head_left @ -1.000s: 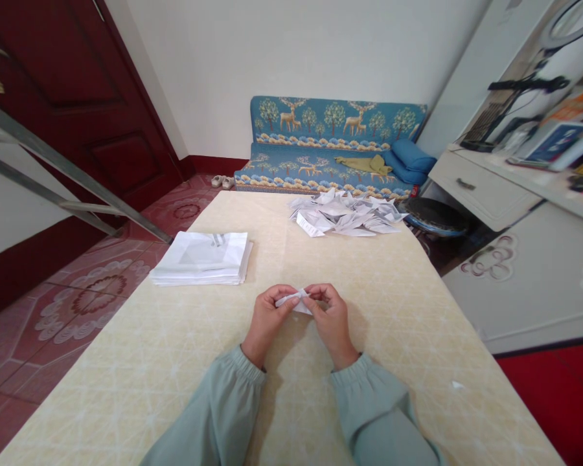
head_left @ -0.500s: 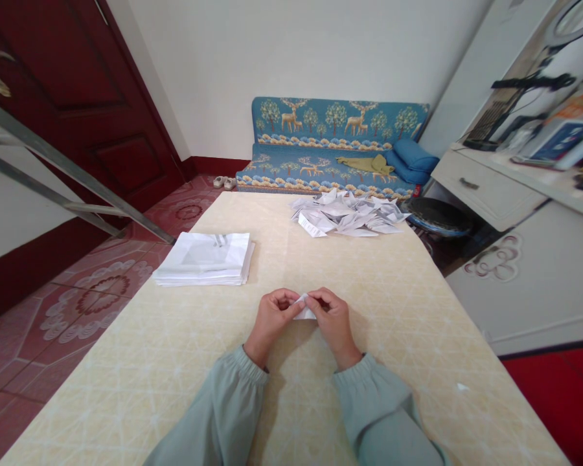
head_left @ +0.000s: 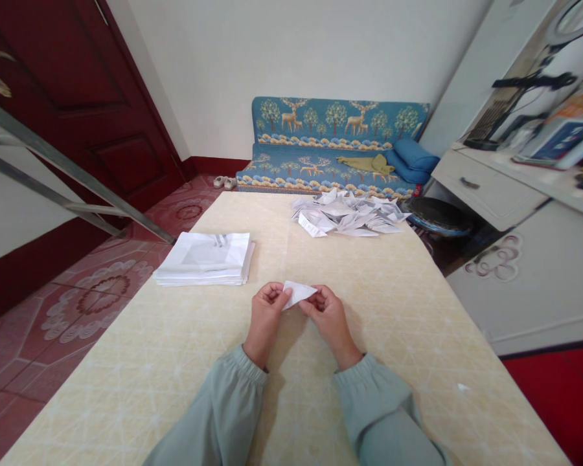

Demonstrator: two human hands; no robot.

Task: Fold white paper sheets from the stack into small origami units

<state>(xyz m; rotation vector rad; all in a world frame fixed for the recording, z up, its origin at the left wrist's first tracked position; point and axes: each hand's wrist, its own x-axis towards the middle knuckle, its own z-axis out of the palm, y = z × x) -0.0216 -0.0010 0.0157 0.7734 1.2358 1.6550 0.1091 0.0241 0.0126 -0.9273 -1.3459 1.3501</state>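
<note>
Folded paper piece [head_left: 297, 292]: one; now unfolded into wider triangular flap, lifted slightly higher than half second ago, when it was bunched small between fingertips. Long axis roughly left-right; point directed right and slightly away. Held above near-centre of table [head_left: 418, 323], between both hands. Left hand [head_left: 266, 314]: one; left end of paper pinched by fingertips. Right hand [head_left: 329, 315]: one; right end pinched. Stack of flat white sheets [head_left: 204, 259]: one, left of hands, unmoved. Heap of folded papers [head_left: 347, 217]: one, far edge of table; pieces uncountable.
</note>
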